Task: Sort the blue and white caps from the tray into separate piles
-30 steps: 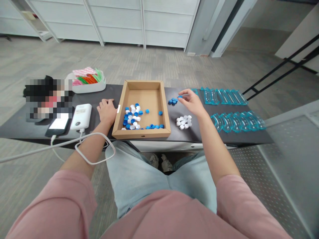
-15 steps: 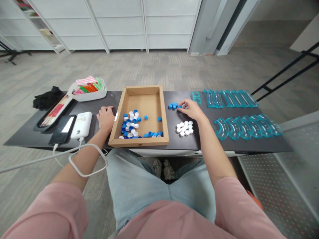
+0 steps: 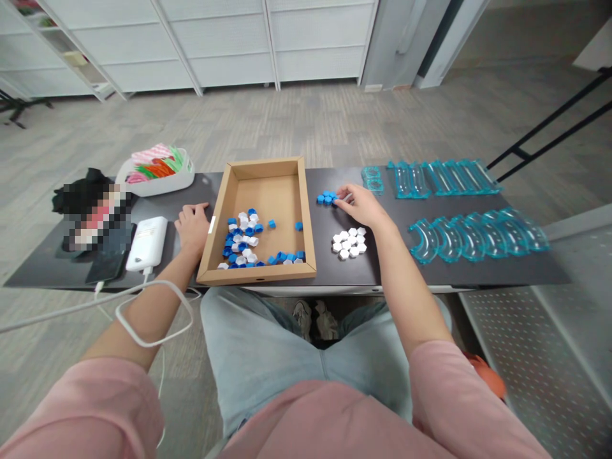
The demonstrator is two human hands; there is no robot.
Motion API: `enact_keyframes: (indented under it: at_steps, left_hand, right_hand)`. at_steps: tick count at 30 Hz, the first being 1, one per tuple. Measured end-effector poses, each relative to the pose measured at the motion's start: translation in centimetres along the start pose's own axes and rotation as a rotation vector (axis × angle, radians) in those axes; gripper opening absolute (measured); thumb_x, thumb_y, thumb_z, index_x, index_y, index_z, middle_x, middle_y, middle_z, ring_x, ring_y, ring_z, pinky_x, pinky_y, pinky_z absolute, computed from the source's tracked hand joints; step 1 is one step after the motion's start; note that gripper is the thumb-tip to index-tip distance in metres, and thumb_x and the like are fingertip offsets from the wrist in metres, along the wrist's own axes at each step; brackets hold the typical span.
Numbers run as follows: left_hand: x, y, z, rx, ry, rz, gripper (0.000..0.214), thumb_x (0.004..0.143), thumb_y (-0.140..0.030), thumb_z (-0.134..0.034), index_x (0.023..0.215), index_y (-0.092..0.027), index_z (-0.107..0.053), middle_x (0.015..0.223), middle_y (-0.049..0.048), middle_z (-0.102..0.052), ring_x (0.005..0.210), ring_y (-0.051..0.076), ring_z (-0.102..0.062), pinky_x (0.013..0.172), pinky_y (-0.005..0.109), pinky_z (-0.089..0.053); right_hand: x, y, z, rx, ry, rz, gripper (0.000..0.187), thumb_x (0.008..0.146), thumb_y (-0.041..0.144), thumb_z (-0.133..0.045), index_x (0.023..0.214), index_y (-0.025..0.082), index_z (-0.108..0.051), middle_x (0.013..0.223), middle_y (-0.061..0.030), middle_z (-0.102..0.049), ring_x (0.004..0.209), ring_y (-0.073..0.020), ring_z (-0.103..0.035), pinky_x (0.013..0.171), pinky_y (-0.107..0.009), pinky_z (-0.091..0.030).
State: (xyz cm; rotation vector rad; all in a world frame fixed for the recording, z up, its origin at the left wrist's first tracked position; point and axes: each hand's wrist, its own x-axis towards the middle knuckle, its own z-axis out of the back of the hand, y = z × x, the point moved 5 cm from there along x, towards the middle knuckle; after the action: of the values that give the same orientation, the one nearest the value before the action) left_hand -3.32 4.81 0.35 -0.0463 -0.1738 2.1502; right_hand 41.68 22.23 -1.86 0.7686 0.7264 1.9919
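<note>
My right hand is at the right end of a small cluster of blue hexagonal pieces on the dark table. Its thumb and fingertips pinch the blue piece at that end, which they partly cover. Nearer to me lies a group of white hexagonal pieces, packed side by side. My left hand rests on the table with fingers spread, holding nothing, against the left side of a shallow cardboard box. Inside the box, loose blue and white pieces lie mostly towards the near left.
Clear teal plastic pieces, straight ones behind curved ones, line the table's right side. On the left are a white power bank, a dark phone, and a white basket of colourful items. A white cable loops over my left forearm.
My right hand has brought its blue piece slightly left, up against the blue cluster. My left hand stays by the box. The whole view has shifted a little.
</note>
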Motion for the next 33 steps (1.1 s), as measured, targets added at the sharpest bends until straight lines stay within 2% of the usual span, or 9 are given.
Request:
enact_keyframes:
  at_steps: [5,12,18,26,29,33]
  left_hand:
    - [-0.1,-0.2,0.2,0.004,0.01,0.007,0.061,0.118,-0.03,-0.035,0.172,-0.011,-0.057,0.169,0.0319,-0.054,0.156,0.047,-0.053,0.131,0.06,-0.04]
    - [0.1,0.0,0.0,0.004,0.004,-0.006,0.062,0.117,-0.033,-0.039,0.171,-0.011,-0.057,0.167,0.0332,-0.055,0.155,0.048,-0.054,0.127,0.059,-0.042]
    - [0.1,0.1,-0.1,-0.018,-0.028,-0.014,0.061,0.116,-0.032,-0.036,0.169,-0.013,-0.059,0.165,0.0314,-0.057,0.152,0.046,-0.055,0.127,0.06,-0.042]
    - [0.4,0.1,-0.1,0.001,-0.049,-0.005,0.061,0.112,-0.034,-0.047,0.168,-0.016,-0.064,0.162,0.0327,-0.06,0.151,0.048,-0.06,0.125,0.06,-0.046]
    - [0.5,0.3,-0.2,-0.004,-0.053,0.004,0.061,0.112,-0.033,-0.044,0.168,-0.018,-0.065,0.165,0.0318,-0.06,0.153,0.048,-0.059,0.126,0.06,-0.046]
    - [0.7,0.5,-0.5,-0.015,-0.047,0.0,0.063,0.113,-0.035,-0.039,0.169,-0.019,-0.064,0.167,0.0307,-0.059,0.154,0.047,-0.058,0.128,0.059,-0.044]
  right_hand:
    - [0.1,0.1,-0.1,-0.045,0.029,0.0,0.017,0.096,0.032,-0.085,0.112,0.024,-0.086,0.11,-0.0081,-0.082,0.081,-0.0235,-0.072,0.099,-0.047,-0.066]
    - [-0.1,-0.5,0.3,-0.044,0.039,-0.057,0.016,0.085,0.024,-0.087,0.098,0.026,-0.078,0.107,-0.0067,-0.085,0.08,-0.0233,-0.072,0.092,-0.044,-0.064]
    - [0.0,-0.5,0.1,-0.048,0.02,-0.06,0.023,0.084,0.035,-0.091,0.096,0.027,-0.073,0.104,-0.0058,-0.086,0.076,-0.0233,-0.07,0.086,-0.043,-0.063]
    - [-0.2,0.0,0.3,0.001,0.01,-0.11,0.019,0.086,0.027,-0.083,0.101,0.027,-0.072,0.099,-0.0044,-0.086,0.075,-0.0225,-0.07,0.085,-0.041,-0.061]
    - [-0.4,0.3,0.5,0.007,-0.006,-0.093,0.018,0.088,0.028,-0.082,0.103,0.026,-0.073,0.1,-0.0045,-0.084,0.074,-0.022,-0.067,0.084,-0.04,-0.06]
    - [-0.3,2.7,0.5,0.026,-0.078,-0.007,0.009,0.097,0.03,-0.077,0.105,0.026,-0.076,0.102,-0.005,-0.081,0.077,-0.0226,-0.064,0.084,-0.04,-0.056]
